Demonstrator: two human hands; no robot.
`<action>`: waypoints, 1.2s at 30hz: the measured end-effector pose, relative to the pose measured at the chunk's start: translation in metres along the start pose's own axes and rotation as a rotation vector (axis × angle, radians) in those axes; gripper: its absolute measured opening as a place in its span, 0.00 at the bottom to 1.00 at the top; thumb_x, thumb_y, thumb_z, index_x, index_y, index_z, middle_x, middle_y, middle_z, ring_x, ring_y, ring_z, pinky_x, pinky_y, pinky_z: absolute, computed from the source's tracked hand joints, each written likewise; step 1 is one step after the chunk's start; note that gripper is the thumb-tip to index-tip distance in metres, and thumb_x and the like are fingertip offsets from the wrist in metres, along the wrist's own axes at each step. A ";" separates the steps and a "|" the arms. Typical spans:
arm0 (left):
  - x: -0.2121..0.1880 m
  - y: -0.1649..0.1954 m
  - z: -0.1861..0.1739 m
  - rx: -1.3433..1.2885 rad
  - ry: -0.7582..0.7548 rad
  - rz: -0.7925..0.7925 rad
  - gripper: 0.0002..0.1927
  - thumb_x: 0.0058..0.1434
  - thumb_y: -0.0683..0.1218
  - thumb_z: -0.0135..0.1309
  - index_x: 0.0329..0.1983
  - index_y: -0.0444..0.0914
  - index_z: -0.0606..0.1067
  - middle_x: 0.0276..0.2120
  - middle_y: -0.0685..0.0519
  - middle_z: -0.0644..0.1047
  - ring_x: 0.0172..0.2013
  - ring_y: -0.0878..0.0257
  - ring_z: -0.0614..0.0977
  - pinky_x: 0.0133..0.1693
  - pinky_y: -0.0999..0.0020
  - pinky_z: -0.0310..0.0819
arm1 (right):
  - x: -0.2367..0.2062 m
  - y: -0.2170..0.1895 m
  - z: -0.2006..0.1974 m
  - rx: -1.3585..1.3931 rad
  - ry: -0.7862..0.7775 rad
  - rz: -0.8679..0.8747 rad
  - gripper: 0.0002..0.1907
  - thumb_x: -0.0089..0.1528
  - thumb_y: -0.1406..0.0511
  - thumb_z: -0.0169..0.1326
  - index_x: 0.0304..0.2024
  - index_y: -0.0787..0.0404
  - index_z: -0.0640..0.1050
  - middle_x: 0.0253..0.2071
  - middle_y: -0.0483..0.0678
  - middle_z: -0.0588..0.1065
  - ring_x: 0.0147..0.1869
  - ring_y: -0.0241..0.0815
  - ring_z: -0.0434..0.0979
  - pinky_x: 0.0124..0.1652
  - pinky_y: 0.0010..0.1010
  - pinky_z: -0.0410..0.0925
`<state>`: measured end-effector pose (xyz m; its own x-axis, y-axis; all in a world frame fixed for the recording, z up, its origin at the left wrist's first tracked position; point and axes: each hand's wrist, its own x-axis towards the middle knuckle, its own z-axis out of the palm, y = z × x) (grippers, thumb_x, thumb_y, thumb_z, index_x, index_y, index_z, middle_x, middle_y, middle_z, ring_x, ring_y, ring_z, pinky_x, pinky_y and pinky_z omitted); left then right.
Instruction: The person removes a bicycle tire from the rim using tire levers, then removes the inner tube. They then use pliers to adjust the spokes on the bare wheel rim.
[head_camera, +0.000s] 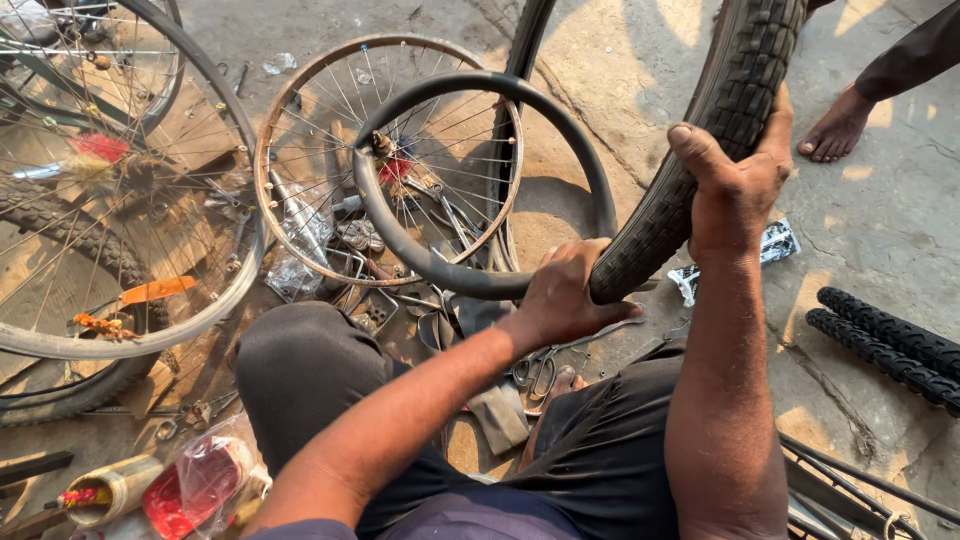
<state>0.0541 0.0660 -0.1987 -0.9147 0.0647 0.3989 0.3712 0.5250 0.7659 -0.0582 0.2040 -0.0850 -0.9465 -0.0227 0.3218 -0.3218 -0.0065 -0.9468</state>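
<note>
A black treaded bicycle tyre runs from the top right down to the middle of the head view. My right hand grips its outer tread from above. My left hand holds the tyre's lower end, where a smooth black inner tube comes out. The tube loops up and over a bare spoked wheel rim that lies on the ground beyond my hands. My knees in dark trousers are under both arms.
A larger spoked wheel with a tyre stands at left. Scissors, metal parts and plastic bags lie between my legs. Another tyre lies at right. Another person's bare foot stands at top right. A crumpled wrapper lies nearby.
</note>
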 end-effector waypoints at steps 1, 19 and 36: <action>-0.002 0.001 0.002 0.004 0.001 -0.002 0.44 0.49 0.67 0.67 0.57 0.33 0.70 0.42 0.41 0.77 0.44 0.45 0.80 0.50 0.47 0.70 | 0.000 0.000 0.000 -0.020 0.020 -0.015 0.47 0.60 0.64 0.71 0.77 0.66 0.63 0.54 0.48 0.74 0.53 0.39 0.79 0.60 0.35 0.78; -0.002 0.025 -0.023 -0.297 0.149 0.394 0.30 0.53 0.53 0.71 0.53 0.36 0.72 0.42 0.46 0.78 0.41 0.47 0.82 0.44 0.57 0.77 | -0.057 -0.086 -0.001 0.015 -0.098 -0.384 0.41 0.67 0.60 0.71 0.72 0.66 0.63 0.50 0.45 0.77 0.47 0.37 0.81 0.50 0.30 0.78; 0.059 -0.025 -0.158 -0.218 -0.258 -0.418 0.21 0.52 0.54 0.67 0.38 0.34 0.77 0.31 0.50 0.81 0.33 0.62 0.84 0.37 0.65 0.81 | -0.026 -0.002 0.001 -0.931 -0.677 0.327 0.43 0.51 0.55 0.72 0.66 0.53 0.69 0.59 0.53 0.75 0.59 0.52 0.76 0.56 0.44 0.68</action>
<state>0.0157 -0.0773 -0.1148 -0.9909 0.1092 -0.0783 -0.0335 0.3641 0.9308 -0.0332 0.2036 -0.0914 -0.8720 -0.4118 -0.2647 -0.2257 0.8180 -0.5291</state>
